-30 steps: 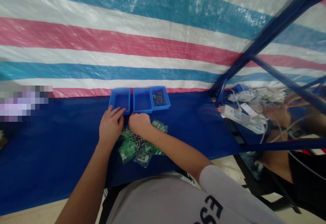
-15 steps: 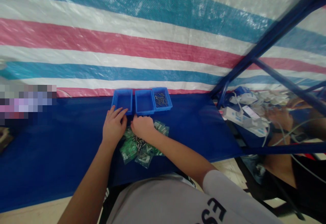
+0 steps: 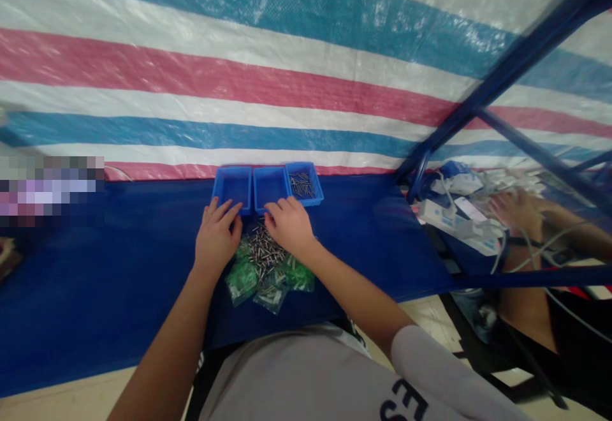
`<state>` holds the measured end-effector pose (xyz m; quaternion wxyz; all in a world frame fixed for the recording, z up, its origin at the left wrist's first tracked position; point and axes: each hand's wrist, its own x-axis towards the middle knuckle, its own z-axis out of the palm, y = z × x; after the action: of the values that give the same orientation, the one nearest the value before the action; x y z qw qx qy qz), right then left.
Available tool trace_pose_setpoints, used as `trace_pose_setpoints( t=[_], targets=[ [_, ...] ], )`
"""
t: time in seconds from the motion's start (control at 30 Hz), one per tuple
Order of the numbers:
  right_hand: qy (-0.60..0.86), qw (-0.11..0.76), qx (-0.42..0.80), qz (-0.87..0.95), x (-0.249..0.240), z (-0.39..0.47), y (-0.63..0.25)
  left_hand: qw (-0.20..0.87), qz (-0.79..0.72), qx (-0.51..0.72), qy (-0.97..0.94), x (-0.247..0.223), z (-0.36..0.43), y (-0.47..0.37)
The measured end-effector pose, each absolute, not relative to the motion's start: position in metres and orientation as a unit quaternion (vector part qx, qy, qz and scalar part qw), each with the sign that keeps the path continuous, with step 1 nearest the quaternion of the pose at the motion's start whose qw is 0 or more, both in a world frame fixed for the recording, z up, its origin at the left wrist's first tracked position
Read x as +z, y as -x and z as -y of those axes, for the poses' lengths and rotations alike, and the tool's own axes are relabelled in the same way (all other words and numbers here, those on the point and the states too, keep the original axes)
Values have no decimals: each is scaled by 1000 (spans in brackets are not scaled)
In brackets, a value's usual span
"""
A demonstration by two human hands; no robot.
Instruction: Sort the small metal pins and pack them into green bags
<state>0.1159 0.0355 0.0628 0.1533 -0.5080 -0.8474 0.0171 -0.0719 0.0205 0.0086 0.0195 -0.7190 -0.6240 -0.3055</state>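
Observation:
Three blue trays stand side by side: the left tray [image 3: 233, 188] and middle tray [image 3: 270, 186] look bare inside, and the right tray [image 3: 313, 199] holds several screws [image 3: 301, 185]. My left hand [image 3: 217, 233] rests with spread fingers at the front edge of the left tray. At the front of the middle and right trays is my right hand [image 3: 289, 224], fingers apart and nothing visible in them. Between and below the hands lies a pile of metal screws [image 3: 266, 250], with clear and green plastic packets [image 3: 241, 279] around it.
The blue table [image 3: 119, 268] meets a striped plastic sheet [image 3: 287, 96] behind. Blue metal frame bars [image 3: 459, 105] cross the right side. Beyond them are a white power strip [image 3: 449, 220], cables and another person's hands [image 3: 521, 214]. A brown object sits at the far left edge.
My right hand has moved right and slightly up from the pile to the tray fronts, uncovering more screws. The left tray has shifted slightly right. My left hand has barely moved.

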Motion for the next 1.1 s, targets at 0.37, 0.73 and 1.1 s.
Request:
trace_pose_setpoints(
  t=[0.37,0.73,1.1],
  targets=[
    [490,174,9,854,39,-71,-144,3,637,-278,719,14,-22,59],
    [475,198,37,857,36,-87,-140,-10,655,-275,704,16,-44,60],
    [505,278,40,816,36,-75,-196,7,644,-358,676,17,-39,59]
  ],
)
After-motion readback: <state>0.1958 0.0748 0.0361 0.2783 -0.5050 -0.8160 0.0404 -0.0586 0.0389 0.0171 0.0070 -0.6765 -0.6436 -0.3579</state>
